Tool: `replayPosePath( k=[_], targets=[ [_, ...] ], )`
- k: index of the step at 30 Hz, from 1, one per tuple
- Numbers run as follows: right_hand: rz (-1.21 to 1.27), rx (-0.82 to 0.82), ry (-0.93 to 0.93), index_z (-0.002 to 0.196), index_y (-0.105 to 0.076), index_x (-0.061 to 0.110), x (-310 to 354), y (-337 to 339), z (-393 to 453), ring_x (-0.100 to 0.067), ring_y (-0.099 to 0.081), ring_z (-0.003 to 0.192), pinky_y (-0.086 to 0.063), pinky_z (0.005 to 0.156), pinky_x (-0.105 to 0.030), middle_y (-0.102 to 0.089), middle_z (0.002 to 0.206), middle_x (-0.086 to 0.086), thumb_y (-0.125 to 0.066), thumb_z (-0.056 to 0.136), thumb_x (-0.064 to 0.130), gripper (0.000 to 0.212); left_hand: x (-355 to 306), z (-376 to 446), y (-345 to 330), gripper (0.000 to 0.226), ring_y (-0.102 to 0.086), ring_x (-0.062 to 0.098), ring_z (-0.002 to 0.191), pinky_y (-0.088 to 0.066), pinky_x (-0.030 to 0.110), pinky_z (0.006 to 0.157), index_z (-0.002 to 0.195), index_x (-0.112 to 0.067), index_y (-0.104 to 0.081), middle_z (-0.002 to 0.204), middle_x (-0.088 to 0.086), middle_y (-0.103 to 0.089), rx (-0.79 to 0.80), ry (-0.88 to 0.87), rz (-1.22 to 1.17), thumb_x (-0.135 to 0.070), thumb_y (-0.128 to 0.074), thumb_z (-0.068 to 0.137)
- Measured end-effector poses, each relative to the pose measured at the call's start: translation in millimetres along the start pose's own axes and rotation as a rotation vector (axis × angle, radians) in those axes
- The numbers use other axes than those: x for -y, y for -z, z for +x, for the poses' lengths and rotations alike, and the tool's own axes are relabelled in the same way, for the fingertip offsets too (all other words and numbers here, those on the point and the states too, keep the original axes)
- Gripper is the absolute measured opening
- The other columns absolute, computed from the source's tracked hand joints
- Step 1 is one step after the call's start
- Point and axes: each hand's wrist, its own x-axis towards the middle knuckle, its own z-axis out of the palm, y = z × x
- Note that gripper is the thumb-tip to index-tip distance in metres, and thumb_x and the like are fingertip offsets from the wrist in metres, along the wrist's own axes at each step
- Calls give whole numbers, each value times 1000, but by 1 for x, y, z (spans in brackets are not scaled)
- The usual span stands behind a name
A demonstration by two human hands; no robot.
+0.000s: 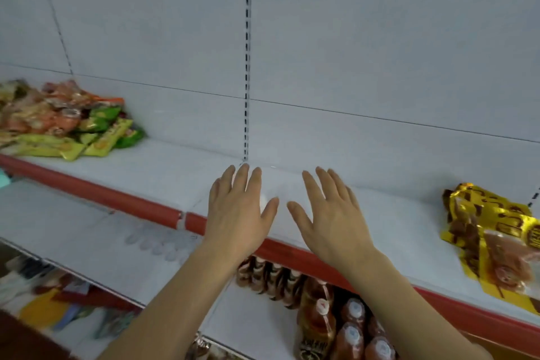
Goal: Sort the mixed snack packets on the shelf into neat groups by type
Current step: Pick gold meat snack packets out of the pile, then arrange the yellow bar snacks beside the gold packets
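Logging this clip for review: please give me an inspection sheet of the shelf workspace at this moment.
Surface: white shelf with red front strip, bare in the middle.
Job's things: mixed pile of orange and green packets at far left; gold packets at right.
Clutter: nothing seen on this shelf.
Grippers: left hand and right hand both flat, fingers spread, holding nothing.
Cables: nothing seen.
Surroundings: brown bottles on the lower shelf; white slotted back panel.

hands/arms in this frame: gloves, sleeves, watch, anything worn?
Nothing worn that shows. The left hand and right hand are bare: no gloves, and no rings visible. Both forearms are bare up to the picture's bottom edge: no sleeve, watch or band in view. Nails look short and unpainted, though the picture is soft.
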Motion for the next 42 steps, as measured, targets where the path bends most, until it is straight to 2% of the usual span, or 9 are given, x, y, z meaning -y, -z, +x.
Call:
replayPosePath(
  k=[8,12,15,21,28,34,36,39,42],
  targets=[
    [94,33,191,152,-39,13,170,-68,64,-35,-28,148,-29,119,-51,-37,157,-17,-24,98,59,73,177,-9,47,71,-12,32,158,-14,49,127,162,-17,-25,170,10,-21,-45,215,53,-55,-39,105],
    [139,31,287,148,-46,10,245,-107,107,-38,-38,143,-36,114,-53,-44,152,-19,-28,98,57,71,257,0,58,71,-28,38,153,-25,54,123,156,-12,-40,163,15,-38,-118,310,85,-56,-39,100],
    [173,24,340,146,-48,10,300,-134,143,-38,-40,142,-37,112,-53,-47,150,-19,-27,96,58,72,314,14,65,69,-19,33,157,-19,50,125,160,-17,-31,167,10,-29,-96,364,138,-56,-41,104],
    [263,46,409,149,-43,14,401,-184,223,-36,-35,144,-32,115,-51,-44,152,-16,-22,93,59,76,421,57,88,69,-16,30,157,-16,46,127,161,-21,-27,169,6,-27,-125,461,207,-57,-39,104],
    [242,129,484,155,-29,18,505,-238,298,-33,-21,150,-25,119,-52,-33,159,-11,-29,96,58,72,542,84,102,65,-22,27,155,-21,47,127,159,-24,-30,166,3,-32,-142,546,192,-57,-39,104],
    [156,154,438,155,-29,18,557,-278,334,-33,-21,150,-22,121,-51,-33,159,-9,-34,95,59,73,641,119,94,61,-34,28,148,-30,47,121,154,-19,-40,159,4,-43,-113,432,101,-51,-47,103],
    [136,160,387,154,-33,18,564,-285,336,-33,-27,148,-27,119,-52,-38,156,-9,-39,90,61,77,665,135,88,60,-37,28,146,-32,47,120,153,-18,-42,156,5,-46,-68,350,59,-50,-48,103],
    [72,176,294,134,-59,18,563,-295,330,-33,-49,128,-48,100,-53,-56,131,-7,-60,77,59,70,686,155,80,56,-41,28,142,-36,45,117,149,-18,-46,150,5,-51,46,205,26,-49,-48,103],
    [-13,196,174,116,-70,24,560,-294,327,-32,-54,113,-53,87,-49,-58,117,-5,-68,70,59,58,693,170,73,48,-48,28,132,-40,44,111,137,-17,-57,136,5,-59,147,95,0,-50,-46,104]
  ],
)
